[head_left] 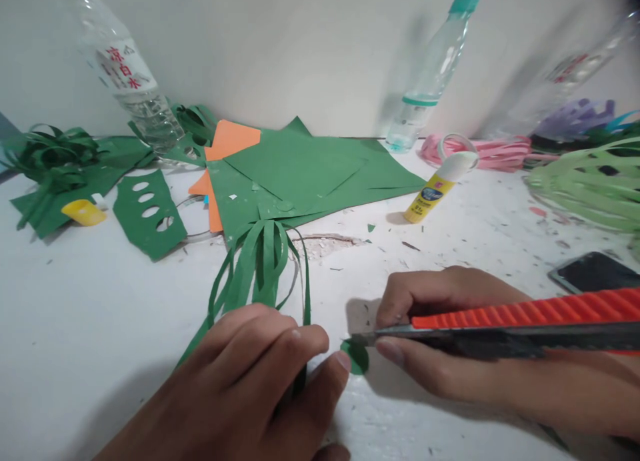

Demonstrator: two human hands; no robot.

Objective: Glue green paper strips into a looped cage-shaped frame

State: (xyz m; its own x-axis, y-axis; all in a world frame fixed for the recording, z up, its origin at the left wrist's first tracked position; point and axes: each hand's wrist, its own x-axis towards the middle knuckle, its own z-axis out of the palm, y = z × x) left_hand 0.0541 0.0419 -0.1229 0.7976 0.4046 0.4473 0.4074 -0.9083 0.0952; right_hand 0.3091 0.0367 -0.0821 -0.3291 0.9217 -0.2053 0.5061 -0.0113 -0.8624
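Observation:
My right hand [450,354] is closed around a utility knife [530,324] with a red ribbed and black body. Its blade points left, and its tip meets a small rounded piece of green paper [357,358] on the white tabletop. At that piece's left edge rests the thumb of my left hand [260,381]. The left fingers are curled over a bunch of green paper strips [267,261], which fans out from under them toward the back. Part of a strip shows dark between the left thumb and forefinger; the rest under the hand is hidden.
Green paper sheets [300,164] and orange paper [233,139] lie behind my hands. A glue stick [433,191] stands tilted with a tape roll [457,141] behind it. A phone [595,272] lies right. Bottles [430,81] stand by the wall. Left is a green holed cutout [149,214].

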